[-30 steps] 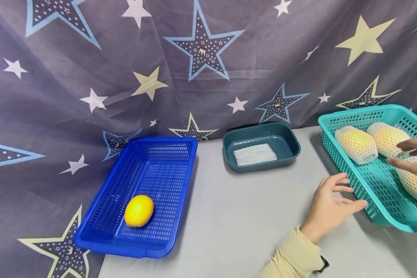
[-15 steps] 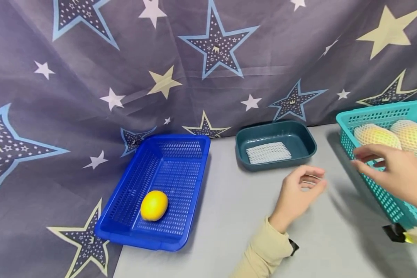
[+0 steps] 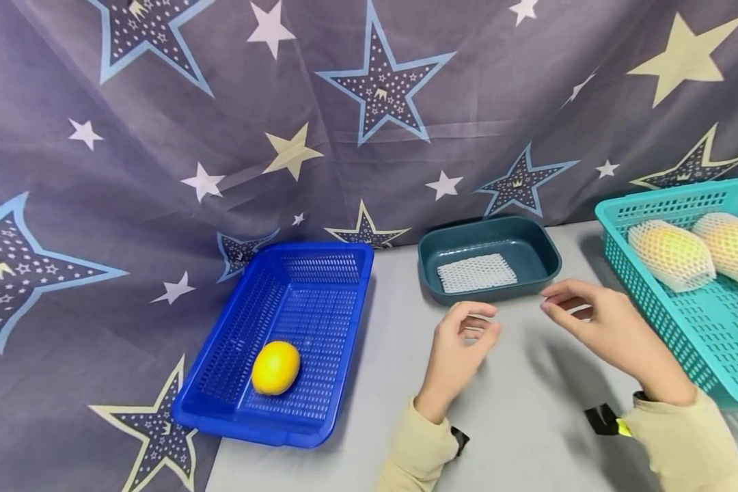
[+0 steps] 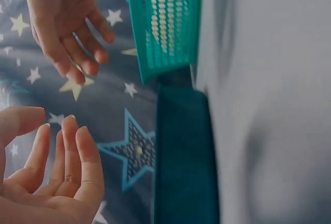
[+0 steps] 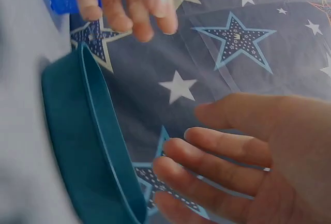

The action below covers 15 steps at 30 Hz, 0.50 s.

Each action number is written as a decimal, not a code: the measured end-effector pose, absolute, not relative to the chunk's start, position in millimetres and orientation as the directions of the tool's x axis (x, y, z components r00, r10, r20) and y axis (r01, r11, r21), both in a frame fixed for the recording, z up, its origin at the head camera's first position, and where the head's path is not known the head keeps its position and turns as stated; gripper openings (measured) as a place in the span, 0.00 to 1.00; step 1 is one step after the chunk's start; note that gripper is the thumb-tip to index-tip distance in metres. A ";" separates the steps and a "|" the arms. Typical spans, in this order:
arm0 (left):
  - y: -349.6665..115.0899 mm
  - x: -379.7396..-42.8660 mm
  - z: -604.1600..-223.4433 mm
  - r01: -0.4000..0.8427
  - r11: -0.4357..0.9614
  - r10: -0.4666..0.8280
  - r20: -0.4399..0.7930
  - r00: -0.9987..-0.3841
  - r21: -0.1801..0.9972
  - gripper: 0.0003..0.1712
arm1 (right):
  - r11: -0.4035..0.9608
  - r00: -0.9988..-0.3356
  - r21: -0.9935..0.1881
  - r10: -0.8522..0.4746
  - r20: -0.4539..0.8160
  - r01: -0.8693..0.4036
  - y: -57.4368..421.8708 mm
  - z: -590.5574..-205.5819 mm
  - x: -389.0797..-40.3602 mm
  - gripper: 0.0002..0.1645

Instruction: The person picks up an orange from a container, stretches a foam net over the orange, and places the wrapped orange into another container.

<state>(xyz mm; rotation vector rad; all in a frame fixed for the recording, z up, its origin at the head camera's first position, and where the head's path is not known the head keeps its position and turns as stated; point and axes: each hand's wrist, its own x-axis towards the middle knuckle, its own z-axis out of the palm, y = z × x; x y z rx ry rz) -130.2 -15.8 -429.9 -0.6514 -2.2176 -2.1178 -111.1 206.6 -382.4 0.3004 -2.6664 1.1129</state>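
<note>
My left hand (image 3: 457, 355) hovers over the grey table in front of the dark teal dish (image 3: 488, 292), holding nothing. Its fingers are loosely bent, with a gap to the thumb, as the left wrist view also shows. Right of it hangs my right hand (image 3: 611, 335), bare and relaxed, near the dish's front right corner. Inside the dish lies a flat white foam net (image 3: 476, 273). A yellow round fruit (image 3: 275, 367) sits in the blue basket (image 3: 332, 410) at left. In the turquoise basket (image 3: 646, 301) at right are fruits in foam nets (image 3: 672, 254), partly cut off by the frame.
A dark curtain (image 3: 393, 178) with printed stars hangs right behind the dish and baskets. The grey tabletop (image 3: 375, 383) runs between the two baskets, with the shadows of my hands on it.
Both hands have moved left, the right one from over the fruits in the turquoise basket to the table before the dish. The head view has turned slightly right.
</note>
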 end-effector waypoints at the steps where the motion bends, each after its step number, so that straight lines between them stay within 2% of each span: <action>1: -19.9 -130.7 -432.3 0.287 0.006 0.279 0.273 -0.920 0.958 0.12 | 0.676 -0.951 -0.682 -0.095 0.295 -0.279 203.8 -385.7 -110.7 0.08; 6: -33.6 -134.9 -441.5 0.241 0.028 0.235 0.228 -0.945 0.970 0.12 | 0.596 -0.951 -0.748 -0.099 0.293 -0.292 194.1 -402.9 -108.7 0.08; 10: -39.2 -138.4 -440.4 0.231 0.044 0.204 0.218 -0.954 0.972 0.12 | 0.584 -0.950 -0.752 -0.143 0.276 -0.306 184.2 -413.6 -112.8 0.07; 15: -48.9 -142.5 -419.2 0.235 0.137 0.246 0.197 -0.949 0.962 0.14 | 0.583 -0.945 -0.745 -0.228 0.233 -0.325 164.0 -425.2 -119.0 0.06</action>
